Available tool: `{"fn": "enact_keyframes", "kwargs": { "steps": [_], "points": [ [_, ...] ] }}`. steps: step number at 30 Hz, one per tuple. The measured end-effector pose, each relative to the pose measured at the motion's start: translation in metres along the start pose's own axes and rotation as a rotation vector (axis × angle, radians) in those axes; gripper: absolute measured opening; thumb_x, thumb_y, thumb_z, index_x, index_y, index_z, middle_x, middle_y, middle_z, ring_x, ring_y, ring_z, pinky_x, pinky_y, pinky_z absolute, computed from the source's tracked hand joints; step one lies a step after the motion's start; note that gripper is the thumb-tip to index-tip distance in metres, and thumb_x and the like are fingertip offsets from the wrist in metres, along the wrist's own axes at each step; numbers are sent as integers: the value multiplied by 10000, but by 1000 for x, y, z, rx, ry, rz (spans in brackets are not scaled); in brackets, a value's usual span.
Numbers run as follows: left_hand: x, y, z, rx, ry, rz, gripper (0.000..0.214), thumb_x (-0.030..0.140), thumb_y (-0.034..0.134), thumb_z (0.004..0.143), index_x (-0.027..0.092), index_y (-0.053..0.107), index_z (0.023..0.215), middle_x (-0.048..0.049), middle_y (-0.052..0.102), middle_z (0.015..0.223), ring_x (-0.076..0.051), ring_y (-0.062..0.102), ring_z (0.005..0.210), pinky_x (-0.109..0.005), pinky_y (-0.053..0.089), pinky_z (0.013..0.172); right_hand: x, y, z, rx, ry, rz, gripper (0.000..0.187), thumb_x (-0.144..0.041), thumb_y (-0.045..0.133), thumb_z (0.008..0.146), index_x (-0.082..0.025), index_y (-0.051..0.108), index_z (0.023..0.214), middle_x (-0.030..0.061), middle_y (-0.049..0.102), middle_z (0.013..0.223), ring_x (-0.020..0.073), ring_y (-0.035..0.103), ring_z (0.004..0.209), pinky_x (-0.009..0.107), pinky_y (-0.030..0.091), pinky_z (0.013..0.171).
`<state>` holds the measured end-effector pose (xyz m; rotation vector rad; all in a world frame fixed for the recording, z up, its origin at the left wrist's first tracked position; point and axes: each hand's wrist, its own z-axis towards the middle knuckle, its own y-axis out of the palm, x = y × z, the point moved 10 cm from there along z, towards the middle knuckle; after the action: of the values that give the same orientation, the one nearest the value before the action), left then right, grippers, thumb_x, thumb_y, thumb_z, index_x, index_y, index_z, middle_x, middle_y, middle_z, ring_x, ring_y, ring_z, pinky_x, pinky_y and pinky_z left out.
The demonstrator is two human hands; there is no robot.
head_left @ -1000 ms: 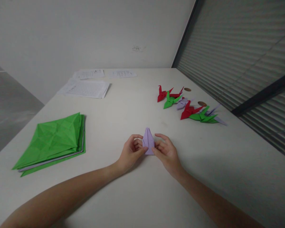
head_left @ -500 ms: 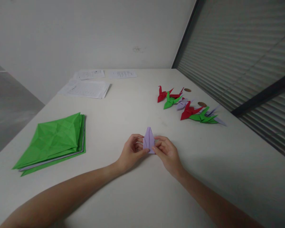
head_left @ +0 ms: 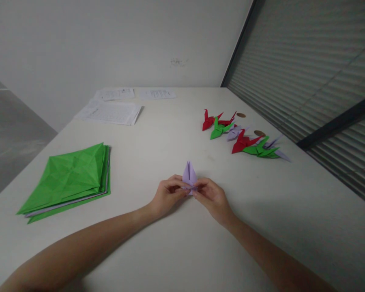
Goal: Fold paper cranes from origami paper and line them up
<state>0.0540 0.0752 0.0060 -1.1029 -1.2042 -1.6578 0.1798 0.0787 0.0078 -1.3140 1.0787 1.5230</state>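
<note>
Between my two hands is a small lilac folded origami paper (head_left: 189, 173), its narrow tip pointing away from me and a slit running down its middle. My left hand (head_left: 171, 194) pinches its lower left side between thumb and fingers. On the lower right, my right hand (head_left: 211, 198) grips it the same way. The fingertips cover much of the paper's lower part, so the folds there are hard to make out.
A stack of creased green and lilac paper (head_left: 69, 178) lies on the left of the white table (head_left: 158, 251). Several red, green and lilac paper cranes (head_left: 243, 142) sit at the right, near two brown round spots (head_left: 259, 133). Printed sheets (head_left: 112, 112) lie at the back left.
My left fingers have come over the front of the lilac paper, and both hands now pinch it closer together. The upper part has parted into two points with a slit showing.
</note>
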Motion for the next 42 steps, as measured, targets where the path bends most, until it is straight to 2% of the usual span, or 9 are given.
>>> {"fn": "enact_keyframes", "kwargs": {
  "steps": [4, 8, 18, 24, 28, 33, 37, 39, 42],
  "points": [
    [-3, -3, 0, -2, 5, 0, 105, 273, 783, 742, 188, 782, 803, -76, 664, 880, -144, 625, 812, -267, 500, 747, -3, -1, 3, -13, -36, 2, 122, -316, 757, 721, -228, 725, 799, 22, 583, 855, 145, 595, 779, 261, 503, 663],
    [-4, -2, 1, -7, -3, -7, 145, 255, 798, 722, 166, 766, 831, -71, 679, 865, -146, 630, 805, -270, 508, 741, -1, -4, 3, 5, 7, 25, 103, -296, 758, 713, -244, 759, 802, 20, 580, 870, 120, 569, 692, 248, 477, 582],
    [-6, 4, -2, 20, -104, -30, 235, 330, 785, 729, 117, 712, 798, -46, 655, 754, -100, 580, 600, -231, 484, 552, 17, -5, -2, 56, 183, 87, 193, -324, 781, 662, -204, 660, 751, -29, 605, 624, 112, 546, 539, 253, 444, 525],
    [-9, 4, 0, 42, -155, -158, 227, 330, 809, 697, 130, 708, 735, -38, 664, 728, -126, 616, 657, -261, 500, 639, 22, -2, -1, 55, 203, 179, 87, -294, 743, 687, -219, 706, 662, -15, 585, 712, 119, 548, 605, 280, 452, 587],
    [-16, 1, -2, 39, -229, -178, 242, 357, 755, 760, 133, 719, 846, -59, 683, 801, -142, 623, 730, -286, 508, 692, 11, -9, 1, 62, 102, 21, 58, -262, 714, 696, -224, 742, 662, 7, 559, 771, 134, 547, 700, 263, 447, 603],
    [-20, -3, -2, 52, -229, -85, 319, 306, 830, 667, 132, 702, 902, -8, 641, 693, -87, 561, 625, -217, 437, 606, -12, -6, 1, 14, -75, -204, 138, -270, 637, 770, -227, 746, 696, 32, 554, 831, 160, 562, 799, 283, 464, 683],
    [-16, 0, -3, 38, -197, -2, 306, 303, 805, 690, 129, 676, 905, 18, 595, 645, -58, 493, 552, -191, 382, 535, -8, -5, 1, 35, -47, -126, 108, -325, 661, 794, -218, 652, 810, -4, 567, 745, 134, 561, 684, 262, 460, 611],
    [-13, 3, -3, 32, -185, 25, 296, 301, 797, 693, 125, 670, 894, 11, 596, 664, -60, 493, 560, -189, 378, 525, 0, -8, 1, 84, -1, -36, 220, -332, 726, 751, -233, 561, 858, -41, 558, 691, 115, 552, 609, 234, 445, 548],
    [-9, 5, -4, 28, -173, 24, 310, 294, 809, 671, 124, 668, 887, 6, 602, 682, -63, 502, 573, -189, 389, 530, 5, -10, 2, 119, 17, 22, 363, -329, 786, 697, -247, 490, 890, -46, 584, 722, 119, 599, 651, 231, 479, 580]
  ]
}}
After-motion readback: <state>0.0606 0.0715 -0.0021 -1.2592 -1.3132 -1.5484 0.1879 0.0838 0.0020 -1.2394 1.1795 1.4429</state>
